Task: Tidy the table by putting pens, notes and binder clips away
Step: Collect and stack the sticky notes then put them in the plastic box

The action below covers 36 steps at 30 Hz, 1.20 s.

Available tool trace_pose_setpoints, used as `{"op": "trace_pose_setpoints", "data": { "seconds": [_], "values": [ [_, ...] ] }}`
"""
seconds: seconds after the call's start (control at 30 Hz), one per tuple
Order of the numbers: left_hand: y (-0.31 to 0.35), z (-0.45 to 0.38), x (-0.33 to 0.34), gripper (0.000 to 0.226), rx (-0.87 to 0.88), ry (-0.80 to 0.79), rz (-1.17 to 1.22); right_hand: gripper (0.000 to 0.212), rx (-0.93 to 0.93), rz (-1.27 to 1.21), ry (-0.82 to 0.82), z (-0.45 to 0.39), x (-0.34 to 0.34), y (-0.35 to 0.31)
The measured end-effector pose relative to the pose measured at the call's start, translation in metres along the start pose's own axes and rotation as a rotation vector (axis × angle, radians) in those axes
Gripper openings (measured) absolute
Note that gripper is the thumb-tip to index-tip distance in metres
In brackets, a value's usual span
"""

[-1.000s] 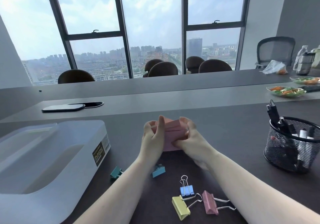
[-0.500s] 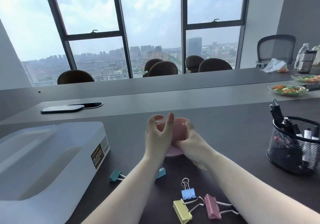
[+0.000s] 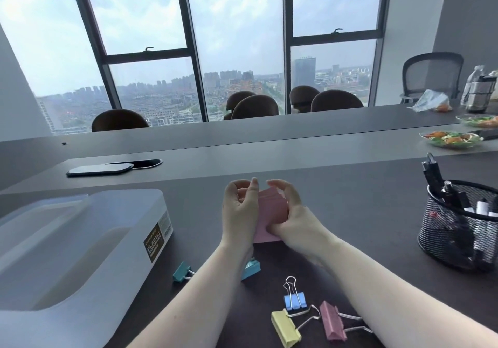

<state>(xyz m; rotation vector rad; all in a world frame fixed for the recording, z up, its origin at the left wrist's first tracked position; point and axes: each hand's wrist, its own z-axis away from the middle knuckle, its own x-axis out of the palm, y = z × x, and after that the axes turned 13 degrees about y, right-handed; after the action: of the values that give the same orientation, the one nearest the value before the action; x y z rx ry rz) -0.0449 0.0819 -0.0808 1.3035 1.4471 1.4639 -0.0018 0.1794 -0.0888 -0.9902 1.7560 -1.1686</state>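
While the dark matte desk [image 3: 350, 186] carries everything, its biggest load is the frosted plastic container [image 3: 80, 240] at the left, smooth, round-cornered and lidded. At the right stands a black wire-mesh pen cup [image 3: 458, 229], already bristling with dark pens and markers. Both hands meet at centre over the stack of pink notes [image 3: 272, 207]. A second ago the stack was squeezed tight between them; now the left hand [image 3: 239, 213] has loosened, fingers curled open and barely touching, while the right hand [image 3: 293, 215] keeps its grip on the far edge. I judge the squaring-up done and the thin, flexible notes ready to be stowed. Smallest, five glossy binder clips lie loose nearby: teal [image 3: 181, 271], light blue [image 3: 251, 268], blue [image 3: 295, 301], yellow [image 3: 285, 327] and pink [image 3: 332, 324], wire handles splayed.
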Motion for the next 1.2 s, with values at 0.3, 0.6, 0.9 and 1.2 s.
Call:
{"op": "trace_pose_setpoints", "data": {
  "seconds": [0.3, 0.6, 0.9, 1.2],
  "values": [
    [-0.003, -0.005, -0.002, 0.008, 0.029, 0.059, -0.052, 0.071, -0.247, 0.302, 0.022, -0.001, 0.005, 0.003],
    [-0.01, -0.013, -0.008, 0.023, 0.079, 0.02, -0.063, 0.039, -0.16, 0.195, 0.113, 0.0, 0.0, 0.0],
    [-0.016, -0.011, -0.015, 0.029, -0.01, -0.282, -0.087, 0.04, -0.013, 0.079, 0.091, -0.004, -0.006, 0.005],
    [-0.019, -0.016, -0.025, 0.043, 0.108, -0.323, -0.346, 0.065, -0.169, 0.361, -0.033, -0.004, -0.011, 0.005]
  ]
}}
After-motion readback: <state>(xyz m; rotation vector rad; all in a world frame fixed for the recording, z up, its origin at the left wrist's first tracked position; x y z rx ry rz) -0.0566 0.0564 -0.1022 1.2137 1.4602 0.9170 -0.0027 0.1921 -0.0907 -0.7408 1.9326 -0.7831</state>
